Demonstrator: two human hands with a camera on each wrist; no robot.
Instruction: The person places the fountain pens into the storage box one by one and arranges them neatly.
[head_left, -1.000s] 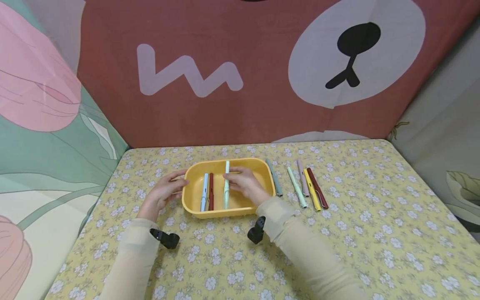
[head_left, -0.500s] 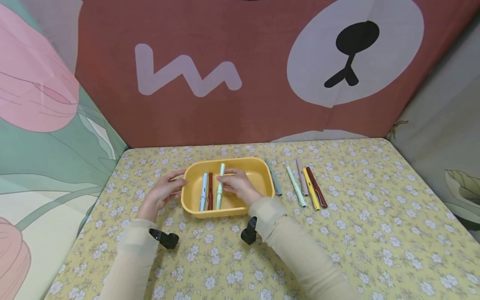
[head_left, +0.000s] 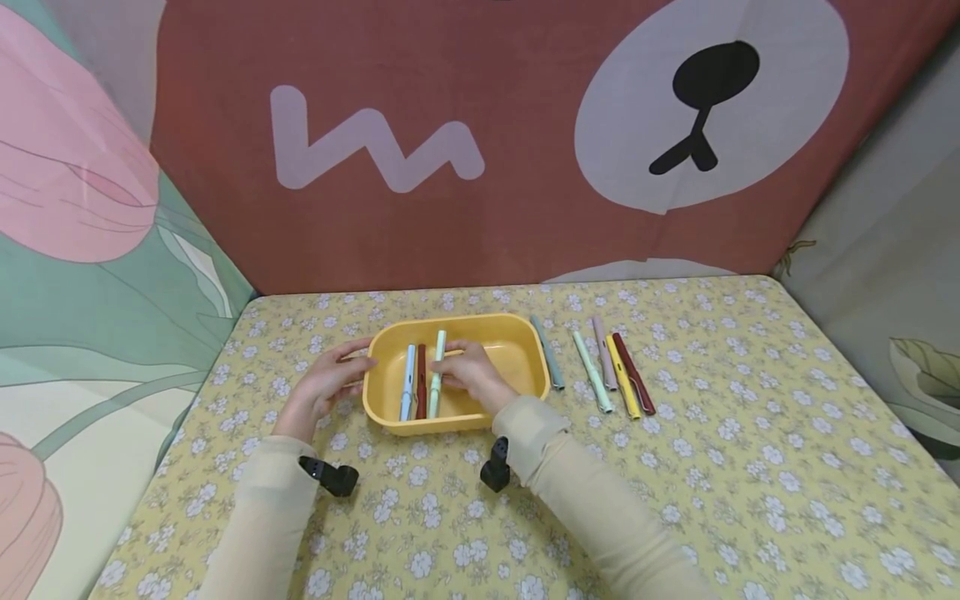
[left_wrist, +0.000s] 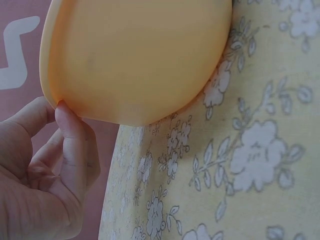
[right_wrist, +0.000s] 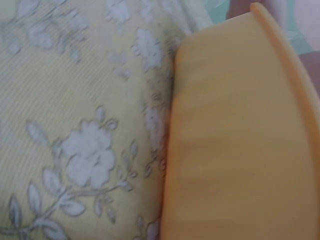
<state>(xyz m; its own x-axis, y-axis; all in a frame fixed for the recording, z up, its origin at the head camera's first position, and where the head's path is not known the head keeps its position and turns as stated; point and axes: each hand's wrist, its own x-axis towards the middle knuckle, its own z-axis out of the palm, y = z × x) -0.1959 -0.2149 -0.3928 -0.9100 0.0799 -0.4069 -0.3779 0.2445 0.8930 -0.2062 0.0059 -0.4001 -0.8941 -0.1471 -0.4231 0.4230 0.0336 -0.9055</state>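
A yellow tray [head_left: 450, 428] with raised walls stands on the table. My left hand [head_left: 324, 387] pinches its left rim between thumb and fingers, as the left wrist view shows close up. Inside the tray, my right hand [head_left: 472, 371] holds a mint green pen [head_left: 437, 375] whose far end is raised. Just left of that pen lie a dark red pen [head_left: 421, 383] and a light blue pen [head_left: 407, 383], side by side. The right wrist view shows mostly the outer tray wall [right_wrist: 240, 135], and the right hand's fingers are hidden there.
Right of the tray lie a grey-teal pen [head_left: 549, 354] close to its wall, another mint pen [head_left: 592, 372], a mauve pen [head_left: 604, 354], a yellow pen [head_left: 623, 377] and a dark red pen [head_left: 634, 375]. A flowered cloth [head_left: 720, 475] covers the table; a printed curtain hangs behind.
My right hand has moved left within the tray, bringing the mint green pen close beside the dark red one. The left hand has stayed at the tray's rim.
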